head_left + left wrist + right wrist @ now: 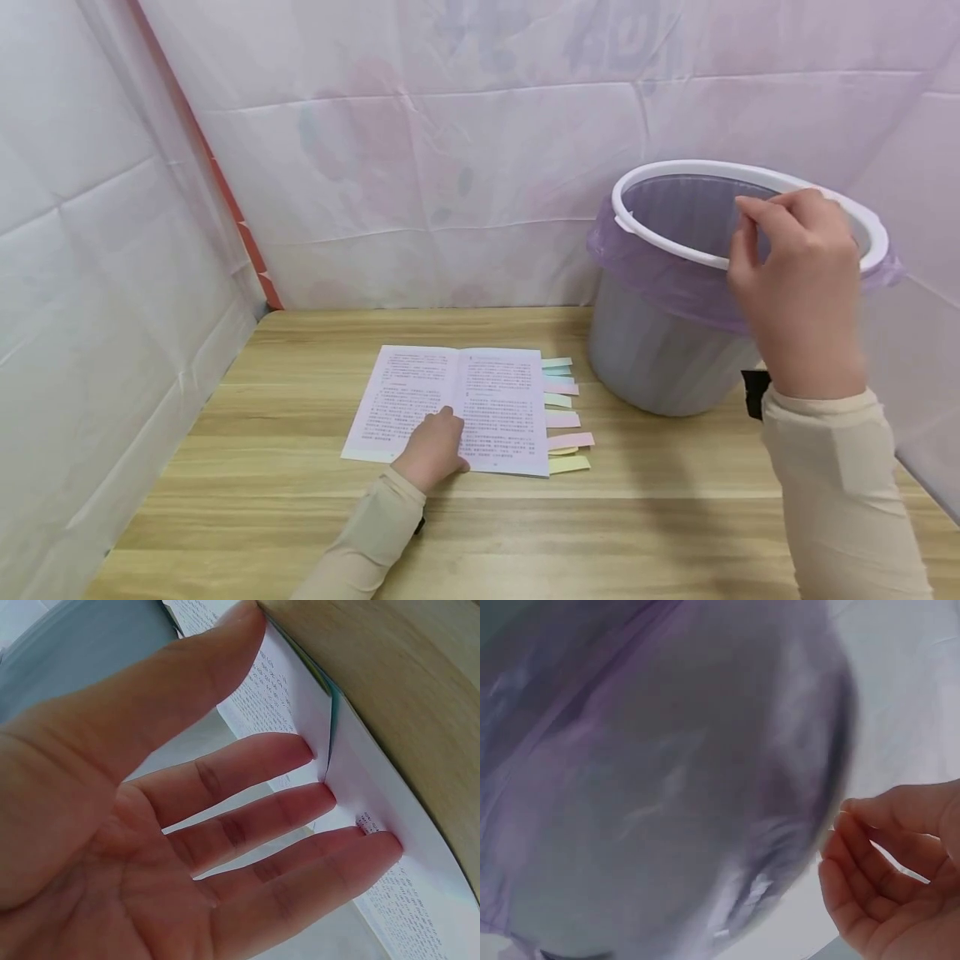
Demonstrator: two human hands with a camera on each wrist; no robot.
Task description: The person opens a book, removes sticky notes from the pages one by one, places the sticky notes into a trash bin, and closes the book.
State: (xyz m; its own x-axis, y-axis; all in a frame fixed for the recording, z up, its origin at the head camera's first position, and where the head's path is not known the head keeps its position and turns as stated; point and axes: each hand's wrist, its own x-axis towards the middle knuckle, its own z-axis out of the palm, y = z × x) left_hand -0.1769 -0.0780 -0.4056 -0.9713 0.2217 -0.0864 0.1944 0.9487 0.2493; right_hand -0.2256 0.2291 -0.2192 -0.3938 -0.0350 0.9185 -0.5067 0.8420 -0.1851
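Note:
An open book (502,383) lies on the wooden table with its printed pages up. Several pastel sticky tabs (561,419) in green, blue, pink and yellow stick out from its right edge. My left hand (429,446) rests on the lower middle of the book; in the left wrist view its fingertips (304,748) touch the pages near the fold. My right hand (802,275) is raised over the near rim of a grey bin (652,350), thumb and fingertips brought together. Nothing shows between those fingertips (847,806) in the right wrist view.
The bin stands on the table right of the book, with a white rim ring (667,246) and a purple bag (667,287) folded over its edge. Pale hanging sheets (450,167) enclose the table at the back and sides.

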